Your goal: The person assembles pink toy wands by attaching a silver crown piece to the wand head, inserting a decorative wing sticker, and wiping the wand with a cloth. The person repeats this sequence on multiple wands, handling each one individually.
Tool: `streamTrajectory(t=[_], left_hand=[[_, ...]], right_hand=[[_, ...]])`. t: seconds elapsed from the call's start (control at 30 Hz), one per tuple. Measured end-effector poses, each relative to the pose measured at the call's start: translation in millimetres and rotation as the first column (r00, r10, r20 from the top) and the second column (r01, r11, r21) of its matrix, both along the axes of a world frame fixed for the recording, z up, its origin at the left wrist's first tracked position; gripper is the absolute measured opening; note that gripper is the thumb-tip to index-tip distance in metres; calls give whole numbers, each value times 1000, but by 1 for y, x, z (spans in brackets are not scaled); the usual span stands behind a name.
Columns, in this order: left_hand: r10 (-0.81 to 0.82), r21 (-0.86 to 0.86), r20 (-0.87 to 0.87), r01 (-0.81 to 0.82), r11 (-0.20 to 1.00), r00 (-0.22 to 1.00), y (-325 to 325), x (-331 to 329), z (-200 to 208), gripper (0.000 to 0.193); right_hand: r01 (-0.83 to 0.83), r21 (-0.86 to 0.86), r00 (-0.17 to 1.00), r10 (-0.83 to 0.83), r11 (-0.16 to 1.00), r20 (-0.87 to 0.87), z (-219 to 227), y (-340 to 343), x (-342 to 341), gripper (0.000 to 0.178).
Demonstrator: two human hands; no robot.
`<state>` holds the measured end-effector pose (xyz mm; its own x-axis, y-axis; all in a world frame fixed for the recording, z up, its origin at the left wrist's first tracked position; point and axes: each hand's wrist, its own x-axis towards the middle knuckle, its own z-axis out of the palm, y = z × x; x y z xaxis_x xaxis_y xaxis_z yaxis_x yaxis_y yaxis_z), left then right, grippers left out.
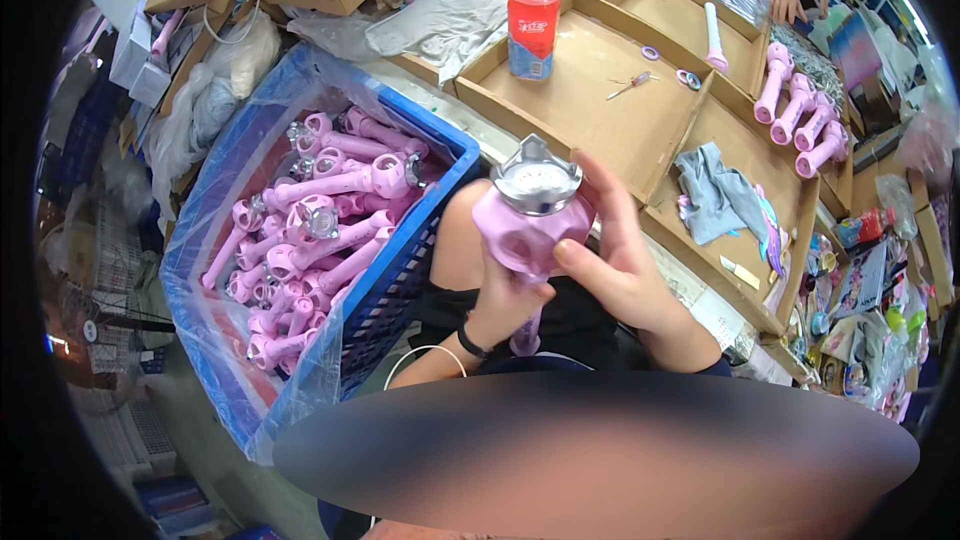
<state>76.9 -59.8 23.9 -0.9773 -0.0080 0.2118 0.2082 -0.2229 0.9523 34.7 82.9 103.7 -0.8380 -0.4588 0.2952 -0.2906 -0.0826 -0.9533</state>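
A pink plastic toy wand [505, 230] is in front of me, its faceted head topped with a silver crown-shaped piece [538, 180]. My left hand [505, 305] is wrapped round the wand just below the head, and part of the handle shows beneath it. On the other side, my right hand [625, 265] grips the wand's head, thumb on the pink part and fingers up beside the silver piece. To the left stands a blue plastic crate [400, 265] lined with clear film. It holds many similar pink wands [330, 180], some with silver tops.
Cardboard trays [600, 110] cover the bench ahead. A red-capped bottle [533, 20], a grey cloth [717, 195] and a small screwdriver-like tool [630, 87] lie or stand in them. Several pink handles [800, 110] rest at the right. Another person's hand [787, 2] shows at the far right.
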Motion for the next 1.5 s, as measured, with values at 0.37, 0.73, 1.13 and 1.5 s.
streamTrajectory(t=[0.37, 0.73, 1.13, 1.5], left_hand=[[-297, 284, -184, 340, 897, 937, -39, -35, 42, 109], [-530, 128, 237, 514, 848, 814, -53, -38, 93, 86], [-343, 516, 15, 286, 807, 939, -41, -34, 34, 96], [-250, 25, 232, 251, 968, 940, -16, -25, -62, 35]], right_hand=[[-218, -384, 879, 351, 897, 321, -16, -2, -17, 63], [-222, -412, 813, 401, 884, 422, 0, 3, -10, 58], [-114, -351, 934, 220, 930, 280, -19, -9, -5, 55], [725, 648, 647, -555, 234, -523, -63, 128, -85, 44]])
